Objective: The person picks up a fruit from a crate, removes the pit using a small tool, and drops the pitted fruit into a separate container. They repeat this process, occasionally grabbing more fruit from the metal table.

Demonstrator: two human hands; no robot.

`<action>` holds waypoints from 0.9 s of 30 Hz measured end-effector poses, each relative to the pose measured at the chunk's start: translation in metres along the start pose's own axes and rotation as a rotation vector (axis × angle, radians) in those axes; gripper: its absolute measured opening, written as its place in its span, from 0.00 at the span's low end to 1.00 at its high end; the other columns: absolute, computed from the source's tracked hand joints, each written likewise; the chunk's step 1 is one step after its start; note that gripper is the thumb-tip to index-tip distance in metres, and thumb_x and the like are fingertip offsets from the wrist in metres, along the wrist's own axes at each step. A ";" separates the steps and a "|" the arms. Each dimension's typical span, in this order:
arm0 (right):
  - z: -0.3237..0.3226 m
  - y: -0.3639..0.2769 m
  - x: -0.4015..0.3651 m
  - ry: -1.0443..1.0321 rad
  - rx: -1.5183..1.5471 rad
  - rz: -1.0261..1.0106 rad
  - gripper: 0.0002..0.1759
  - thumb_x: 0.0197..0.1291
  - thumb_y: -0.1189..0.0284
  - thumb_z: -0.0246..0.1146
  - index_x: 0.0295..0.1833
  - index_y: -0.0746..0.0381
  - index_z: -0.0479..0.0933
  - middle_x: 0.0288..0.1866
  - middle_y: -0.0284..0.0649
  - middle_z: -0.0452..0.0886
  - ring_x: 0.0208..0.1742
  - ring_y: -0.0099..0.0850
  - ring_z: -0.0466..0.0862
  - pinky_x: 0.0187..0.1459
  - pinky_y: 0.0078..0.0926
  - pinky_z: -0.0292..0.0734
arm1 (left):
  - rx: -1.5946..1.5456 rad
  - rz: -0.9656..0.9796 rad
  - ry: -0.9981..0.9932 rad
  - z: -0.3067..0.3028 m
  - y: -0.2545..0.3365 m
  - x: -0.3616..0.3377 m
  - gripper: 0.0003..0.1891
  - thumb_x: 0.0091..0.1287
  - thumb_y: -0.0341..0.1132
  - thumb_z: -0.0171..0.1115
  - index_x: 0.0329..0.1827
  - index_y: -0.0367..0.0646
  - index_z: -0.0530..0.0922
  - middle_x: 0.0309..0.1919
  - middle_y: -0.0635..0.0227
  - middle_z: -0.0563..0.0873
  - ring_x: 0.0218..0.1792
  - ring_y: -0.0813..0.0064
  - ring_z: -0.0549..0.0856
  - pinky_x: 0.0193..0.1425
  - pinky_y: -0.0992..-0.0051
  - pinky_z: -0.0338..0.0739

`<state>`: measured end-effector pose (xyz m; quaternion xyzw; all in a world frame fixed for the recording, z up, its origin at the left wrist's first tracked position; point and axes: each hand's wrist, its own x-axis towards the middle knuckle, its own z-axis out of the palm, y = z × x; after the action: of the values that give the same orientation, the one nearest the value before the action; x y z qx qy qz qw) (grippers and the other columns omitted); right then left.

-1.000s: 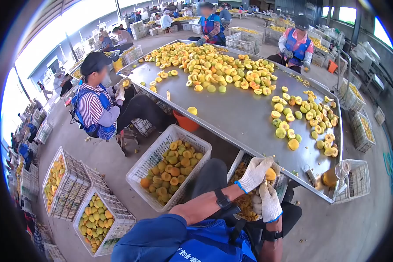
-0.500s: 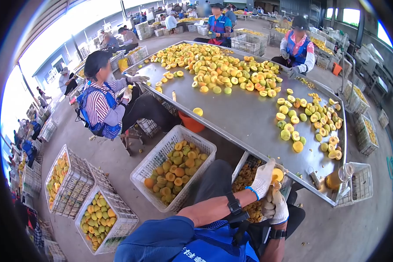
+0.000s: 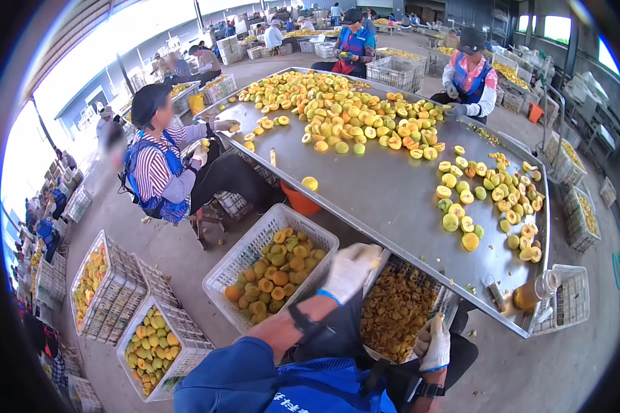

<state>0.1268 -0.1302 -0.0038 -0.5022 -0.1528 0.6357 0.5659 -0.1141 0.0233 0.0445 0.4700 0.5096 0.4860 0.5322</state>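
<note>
My left hand (image 3: 351, 270), in a white glove, is closed between the white crate of fruit (image 3: 330, 241) and the metal table's near edge. Something small and yellowish shows at its fingertips, too little to name. Low on the right, my gloved right hand (image 3: 432, 346) is curled beside the crate of brown scraps (image 3: 398, 310); what it grips is mostly hidden. Cut yellow-green fruit halves (image 3: 470, 241) lie on the metal table (image 3: 393, 199), with a bigger fruit pile (image 3: 351, 113) farther back.
A person in a striped shirt (image 3: 160, 165) sits at the left. Two more people (image 3: 353, 45) (image 3: 470, 76) work at the far side. A jar (image 3: 530, 290) stands at the table's right corner. Stacked fruit crates (image 3: 110, 289) and a red bucket (image 3: 300, 199) are at the left.
My hands have parted. The left moved left, toward the fruit crate, and the fruit half seen between them no longer shows clearly. The right moved slightly down, uncovering the scraps.
</note>
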 end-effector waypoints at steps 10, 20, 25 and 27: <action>0.020 -0.017 0.015 0.035 -0.164 0.010 0.10 0.75 0.64 0.60 0.41 0.55 0.70 0.21 0.26 0.66 0.13 0.19 0.64 0.14 0.20 0.60 | 1.089 -0.164 0.723 -0.251 -0.124 0.013 0.28 0.71 0.56 0.55 0.50 0.37 0.86 0.46 0.42 0.88 0.56 0.44 0.85 0.63 0.54 0.76; 0.014 -0.057 0.096 0.350 -1.096 -0.657 0.10 0.67 0.68 0.66 0.41 0.64 0.76 0.25 0.33 0.76 0.23 0.23 0.75 0.26 0.26 0.70 | 0.838 0.402 0.284 -0.090 -0.025 0.112 0.16 0.72 0.44 0.57 0.47 0.43 0.88 0.47 0.53 0.90 0.52 0.51 0.87 0.60 0.57 0.79; -0.005 -0.061 0.155 0.497 -0.744 -0.574 0.07 0.68 0.72 0.62 0.41 0.66 0.76 0.24 0.33 0.73 0.26 0.24 0.74 0.29 0.28 0.72 | 0.960 0.516 -0.158 0.058 -0.001 0.190 0.18 0.68 0.46 0.59 0.52 0.46 0.86 0.50 0.54 0.88 0.55 0.52 0.85 0.63 0.55 0.78; -0.002 -0.072 0.156 0.459 -0.531 -0.363 0.06 0.71 0.72 0.59 0.43 0.63 0.76 0.22 0.30 0.71 0.19 0.20 0.71 0.21 0.25 0.67 | 0.933 0.562 -0.148 0.116 -0.018 0.227 0.20 0.69 0.49 0.58 0.53 0.46 0.85 0.51 0.54 0.87 0.57 0.51 0.84 0.63 0.54 0.77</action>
<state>0.1923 0.0277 -0.0221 -0.7249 -0.2679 0.3351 0.5390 0.0040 0.2477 0.0116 0.8070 0.4870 0.2975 0.1518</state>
